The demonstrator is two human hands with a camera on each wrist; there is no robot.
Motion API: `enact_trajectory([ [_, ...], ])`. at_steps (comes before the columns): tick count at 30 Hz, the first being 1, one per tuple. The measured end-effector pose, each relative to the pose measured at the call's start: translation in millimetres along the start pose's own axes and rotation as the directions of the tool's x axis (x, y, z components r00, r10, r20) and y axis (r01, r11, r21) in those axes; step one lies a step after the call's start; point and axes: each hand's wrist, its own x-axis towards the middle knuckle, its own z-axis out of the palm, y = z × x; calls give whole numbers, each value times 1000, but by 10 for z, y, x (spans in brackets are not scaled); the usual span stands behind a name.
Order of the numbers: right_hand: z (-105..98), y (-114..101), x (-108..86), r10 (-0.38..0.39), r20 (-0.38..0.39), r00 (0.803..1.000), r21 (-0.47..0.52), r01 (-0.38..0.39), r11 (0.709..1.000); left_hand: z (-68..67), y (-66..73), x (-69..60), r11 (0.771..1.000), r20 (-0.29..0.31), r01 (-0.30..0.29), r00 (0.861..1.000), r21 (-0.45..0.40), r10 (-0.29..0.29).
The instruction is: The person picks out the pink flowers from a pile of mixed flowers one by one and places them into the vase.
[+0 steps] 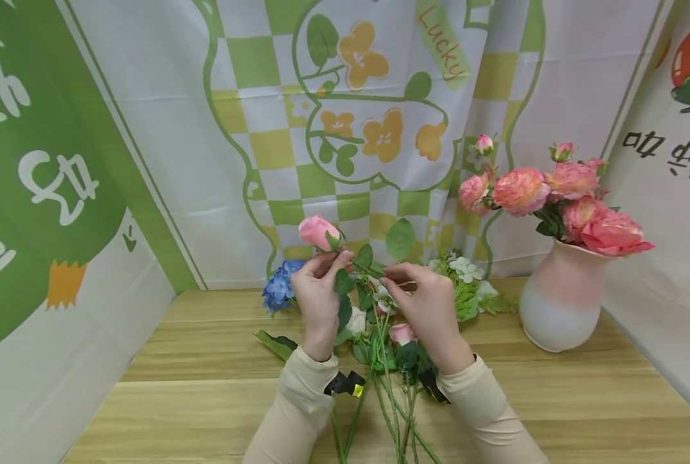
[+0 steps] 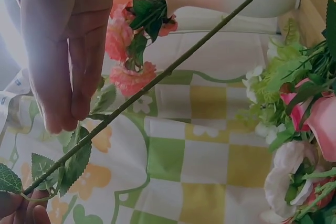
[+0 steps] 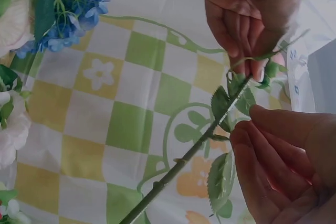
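In the head view, my left hand (image 1: 318, 283) pinches a pink rose (image 1: 319, 232) by its stem just below the bloom. The bare green stem (image 2: 168, 69) runs slantwise across the left wrist view, its cut end free. Leaves (image 3: 220, 182) grow from its upper part. My right hand (image 1: 426, 299) is beside the leaves, fingertips close to the stem. In the right wrist view, the thumb and index fingertip (image 3: 241, 129) nearly meet next to a leaf stalk, and nothing shows between them. Whether they touch the stalk is hard to tell.
A pink and white vase (image 1: 562, 299) with coral-pink flowers (image 1: 521, 191) stands at the right. Under my hands lie more stems, a pink rose (image 1: 402, 333), a white flower (image 1: 356, 320) and blue hydrangea (image 1: 277, 287) on the wooden table (image 1: 205, 367). A printed cloth hangs behind.
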Motion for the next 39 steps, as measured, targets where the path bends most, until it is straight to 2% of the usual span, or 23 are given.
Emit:
enact_trajectory([
  [3, 38, 3, -17, -51, -15, 999, -100, 50, 994, 16, -13, -17, 1000, -2, 6, 1000, -29, -6],
  [6, 71, 7, -32, -96, -29, 995, -211, 88, 973, 35, -28, -31, 998, -14, 4, 1000, -55, -4],
  [9, 94, 11, -48, -120, -39, 992, -279, 105, 955, 52, -47, -47, 998, -29, -3, 1000, -66, 1],
  [14, 117, 20, -60, -138, -73, 988, -307, 110, 945, 81, -59, -83, 996, -33, -4, 999, -87, 2],
  [18, 134, 22, -61, -139, -115, 984, -320, 96, 943, 107, -65, -117, 992, -9, 15, 1000, -122, -17],
  [22, 151, 28, -60, -120, -153, 981, -338, 62, 939, 131, -74, -148, 994, 17, 32, 999, -105, -30],
  [31, 144, 40, -71, -152, -167, 974, -412, 71, 908, 139, -74, -157, 998, 11, 22, 1000, -51, -21],
  [39, 148, 61, -83, -142, -172, 975, -432, 55, 900, 149, -104, -160, 998, 16, 40, 999, -39, -39],
])
